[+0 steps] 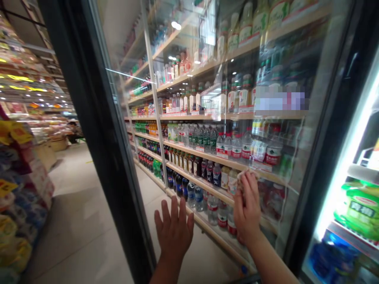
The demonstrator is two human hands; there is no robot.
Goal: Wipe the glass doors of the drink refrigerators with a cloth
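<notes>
A glass cooler door point(207, 118) in a black frame stands open in front of me, and drink shelves show through and on its pane. My left hand point(174, 230) lies flat on the lower part of the glass, fingers stretched and apart, holding nothing. My right hand point(247, 209) is higher and to the right, fingers closed on a small crumpled cloth point(243, 173) that presses on the glass.
Shelves with several rows of bottles point(207, 138) run away along the aisle. The lit cooler interior point(355, 205) with green and blue packs is at the right. A display of bagged goods point(20, 189) stands at the left beside the tiled aisle floor point(79, 205).
</notes>
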